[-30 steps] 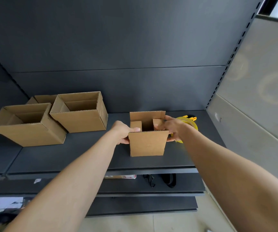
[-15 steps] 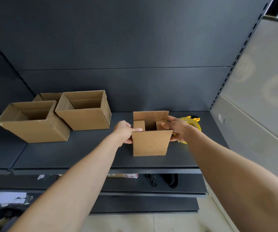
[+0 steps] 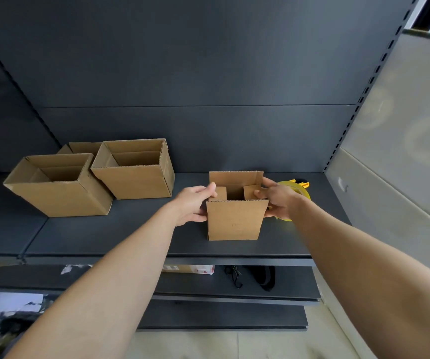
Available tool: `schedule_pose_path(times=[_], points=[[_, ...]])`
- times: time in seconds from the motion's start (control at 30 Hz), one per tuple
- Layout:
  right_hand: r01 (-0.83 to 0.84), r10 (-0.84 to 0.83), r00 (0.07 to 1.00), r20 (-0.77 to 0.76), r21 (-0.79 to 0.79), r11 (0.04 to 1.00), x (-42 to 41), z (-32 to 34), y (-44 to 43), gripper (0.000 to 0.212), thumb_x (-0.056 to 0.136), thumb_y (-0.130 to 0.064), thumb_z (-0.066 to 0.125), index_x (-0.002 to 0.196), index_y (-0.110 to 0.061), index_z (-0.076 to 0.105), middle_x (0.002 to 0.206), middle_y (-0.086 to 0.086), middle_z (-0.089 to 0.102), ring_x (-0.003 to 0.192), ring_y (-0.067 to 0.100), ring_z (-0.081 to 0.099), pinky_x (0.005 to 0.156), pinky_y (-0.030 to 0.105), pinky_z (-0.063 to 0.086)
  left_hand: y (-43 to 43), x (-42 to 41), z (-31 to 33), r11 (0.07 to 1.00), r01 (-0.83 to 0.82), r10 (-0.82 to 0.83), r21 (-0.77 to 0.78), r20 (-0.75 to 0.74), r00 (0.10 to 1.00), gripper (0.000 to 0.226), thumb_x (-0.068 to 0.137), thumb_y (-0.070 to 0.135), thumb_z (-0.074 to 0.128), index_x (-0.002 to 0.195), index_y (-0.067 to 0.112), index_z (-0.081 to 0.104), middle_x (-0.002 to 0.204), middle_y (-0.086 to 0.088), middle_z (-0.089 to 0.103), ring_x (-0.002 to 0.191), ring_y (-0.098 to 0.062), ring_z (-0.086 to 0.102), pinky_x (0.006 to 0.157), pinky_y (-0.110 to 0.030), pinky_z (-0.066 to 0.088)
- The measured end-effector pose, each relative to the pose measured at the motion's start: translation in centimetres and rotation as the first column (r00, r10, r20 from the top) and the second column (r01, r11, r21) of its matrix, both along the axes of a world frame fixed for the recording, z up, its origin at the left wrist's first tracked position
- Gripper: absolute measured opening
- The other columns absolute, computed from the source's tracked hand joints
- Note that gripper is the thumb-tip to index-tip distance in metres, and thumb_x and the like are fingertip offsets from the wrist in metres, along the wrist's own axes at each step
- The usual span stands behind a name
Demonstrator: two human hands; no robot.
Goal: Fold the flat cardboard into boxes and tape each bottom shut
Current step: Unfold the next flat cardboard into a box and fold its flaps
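Observation:
A small brown cardboard box (image 3: 235, 220) stands upright on the dark shelf (image 3: 131, 237), its top open with the front and back flaps raised and the two side flaps bent inward. My left hand (image 3: 193, 204) grips the box's left side, thumb at the left flap. My right hand (image 3: 277, 199) holds the right side, thumb on the right inner flap. A yellow tape dispenser (image 3: 296, 189) lies just behind my right hand, mostly hidden by it.
Two larger open cardboard boxes (image 3: 61, 187) (image 3: 136, 169) sit at the shelf's left, a third box (image 3: 81, 147) partly hidden behind them. A grey side panel (image 3: 395, 177) closes the right. Lower shelves hold a white carton (image 3: 190, 269) and black cords (image 3: 257, 277).
Both hands stay on the small box's sides. The view has drifted slightly left, so the box and hands sit a little further right in frame.

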State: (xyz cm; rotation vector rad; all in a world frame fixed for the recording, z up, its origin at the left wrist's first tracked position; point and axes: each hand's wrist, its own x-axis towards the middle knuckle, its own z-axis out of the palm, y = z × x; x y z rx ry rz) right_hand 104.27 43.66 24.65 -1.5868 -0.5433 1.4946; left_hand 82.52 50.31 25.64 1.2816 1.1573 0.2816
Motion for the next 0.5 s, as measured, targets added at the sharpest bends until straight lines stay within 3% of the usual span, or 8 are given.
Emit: schedule_pose_path(times=[0.07,0.17,0.3,0.4,0.5], points=[[0.012,-0.012,1.0,-0.021,-0.004,1.0,-0.09,-0.06,-0.09,0.045,0.1,-0.003,0.04,0.132,-0.034,0.052,0.12,0.01,0.06,0.111,0.031,0.059,0.092,0.053,0.05,0.17,-0.87,-0.08,0.991,0.085,-0.078,-0.104,0.072,0.994,0.06,0.077,0.058,0.059,0.121,0.017,0.057,0.133,0.0,0.049,0.123,-0.028,0.052,0.103,-0.043,0.043],[0.027,-0.028,0.999,-0.044,-0.012,1.0,-0.17,0.07,-0.1,0.046,0.1,-0.003,0.039,0.133,-0.033,0.051,0.122,0.01,0.058,0.111,0.031,0.058,0.092,0.053,0.05,0.19,-1.29,-0.3,0.975,0.178,-0.162,-0.135,0.124,0.979,0.087,0.054,0.054,0.075,0.13,0.02,0.049,0.142,-0.004,0.044,0.134,-0.029,0.039,0.111,-0.048,0.033],[0.039,-0.039,0.995,-0.091,0.002,0.999,-0.27,0.22,-0.39,0.04,0.101,-0.009,0.036,0.13,-0.03,0.053,0.123,0.011,0.055,0.113,0.033,0.055,0.092,0.053,0.05,-0.02,-0.92,-0.11,0.984,0.149,-0.138,-0.095,0.12,0.983,0.057,0.062,0.039,0.076,0.113,0.022,0.057,0.132,-0.004,0.052,0.129,-0.028,0.044,0.109,-0.048,0.036],[0.1,-0.097,0.978,-0.184,0.01,0.995,-0.33,0.47,-0.66,0.026,0.096,-0.025,0.044,0.119,-0.024,0.055,0.13,0.013,0.052,0.114,0.035,0.053,0.092,0.053,0.048,0.17,-1.08,-0.44,0.976,0.176,-0.157,-0.126,0.147,0.977,0.054,0.071,0.028,0.075,0.121,0.023,0.053,0.138,-0.007,0.048,0.131,-0.028,0.042,0.111,-0.048,0.034],[0.08,-0.076,0.972,-0.222,0.008,0.997,-0.17,0.65,-0.58,0.04,0.091,-0.052,0.047,0.12,-0.024,0.052,0.127,0.011,0.052,0.116,0.036,0.051,0.093,0.051,0.047,0.19,-1.28,-0.56,0.974,0.198,-0.182,-0.111,0.136,0.974,0.052,0.081,0.011,0.072,0.126,0.023,0.05,0.139,-0.008,0.047,0.128,-0.027,0.046,0.107,-0.045,0.038]])
